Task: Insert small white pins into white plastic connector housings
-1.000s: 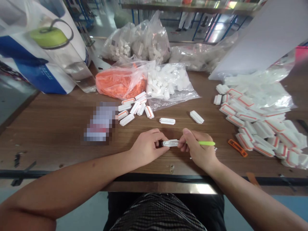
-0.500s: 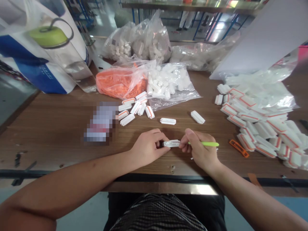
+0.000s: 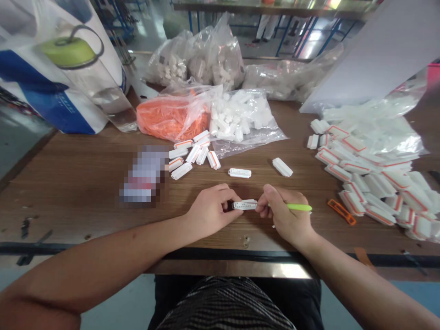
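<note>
Between thumb and fingers, my left hand (image 3: 211, 211) grips the left end of a small white plastic casing (image 3: 245, 205) that has a row of small dark marks on its face. My right hand (image 3: 287, 213) is closed around a tool with a lime-green handle (image 3: 299, 207). The tool's tip is hidden by my fingers, which meet the casing's right end. Just beyond my hands lie one white casing (image 3: 239, 173) and, farther right, another white piece (image 3: 282, 167). An orange plastic strip (image 3: 341, 211) rests to the right of my right hand.
A large pile of white casings with orange edging (image 3: 374, 176) covers the right side. At back stand a bag of orange parts (image 3: 172, 117) and a bag of white parts (image 3: 240, 114). Several casings (image 3: 194, 156) lie beside a blurred patch (image 3: 144, 174). A bottle (image 3: 89, 78) leans at left.
The green handle has shifted very slightly left with my right hand. My left hand and the casing stay in place.
</note>
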A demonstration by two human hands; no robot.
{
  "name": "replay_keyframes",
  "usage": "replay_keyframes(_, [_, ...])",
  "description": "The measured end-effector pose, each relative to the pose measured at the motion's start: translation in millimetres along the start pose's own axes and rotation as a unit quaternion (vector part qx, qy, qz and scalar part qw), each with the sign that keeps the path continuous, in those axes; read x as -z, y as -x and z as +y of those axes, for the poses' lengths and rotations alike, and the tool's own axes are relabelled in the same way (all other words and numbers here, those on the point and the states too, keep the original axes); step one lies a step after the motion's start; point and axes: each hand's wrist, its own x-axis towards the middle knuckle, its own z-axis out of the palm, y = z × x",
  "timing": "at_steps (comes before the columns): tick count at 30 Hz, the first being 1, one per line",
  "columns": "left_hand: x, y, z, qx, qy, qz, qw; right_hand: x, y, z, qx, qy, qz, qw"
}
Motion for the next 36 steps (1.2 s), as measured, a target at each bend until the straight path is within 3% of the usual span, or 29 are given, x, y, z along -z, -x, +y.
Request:
replay_keyframes(13, [0.4,-0.6,-0.2,-0.001,0.008,-0.003,1.0,2.7,-2.4,3.3,-0.021,-0.019,0.011,1.0])
replay_keyframes(24, [0.5,-0.3,0.1,0.003,0.017,0.003,1.0,1.8,-0.2,3.3,-0.006,-0.017,0.017,1.0])
replay_keyframes(32, [0.6,-0.1,0.8,0.0,0.015,0.003,1.0,3.1,-0.8,1.9,0.026,0.009,-0.017,0.999])
replay_keyframes(36, [-0.1,0.3,-0.7,-0.003,0.017,0.005,1.0,3.3,0.1,1.9,0.019,-0.002,0.003,1.0])
